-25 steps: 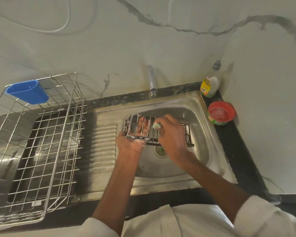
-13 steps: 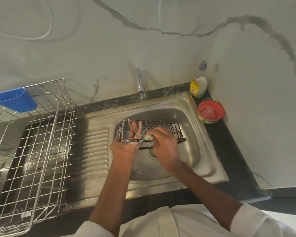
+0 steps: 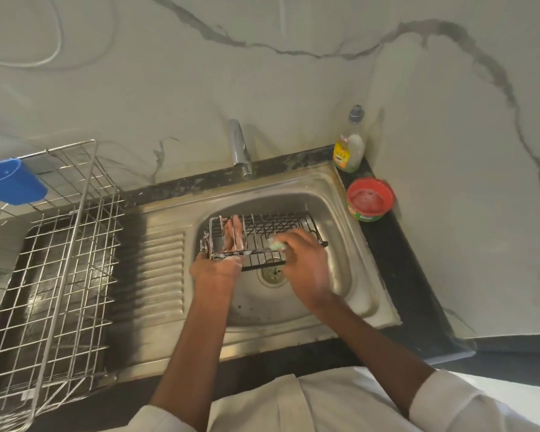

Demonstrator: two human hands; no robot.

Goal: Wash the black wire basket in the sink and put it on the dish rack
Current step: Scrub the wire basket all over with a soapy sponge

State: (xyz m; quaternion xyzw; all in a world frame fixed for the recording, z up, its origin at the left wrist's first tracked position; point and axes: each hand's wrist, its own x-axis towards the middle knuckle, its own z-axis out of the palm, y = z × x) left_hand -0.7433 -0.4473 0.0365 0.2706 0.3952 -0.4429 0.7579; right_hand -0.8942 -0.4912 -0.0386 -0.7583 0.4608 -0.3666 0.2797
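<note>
Leftward, the silver wire dish rack [image 3: 53, 269] waits. At centre frame, the left hand [image 3: 220, 263] grips the soapy black wire basket [image 3: 262, 236] over the steel sink [image 3: 349, 275]; light, stiff, likely slippery. The right hand [image 3: 306, 269] pinches a green scrubber [image 3: 276, 243] against its front rim.

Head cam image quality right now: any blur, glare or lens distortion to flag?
Head view: strong wide-angle bending, counter edges and dish rack splay outward; right hand motion-smeared at the scrubber; left hand and black wire basket sharper; soft sheen on the sink steel, nothing blown out; dim, greenish cast.
</note>
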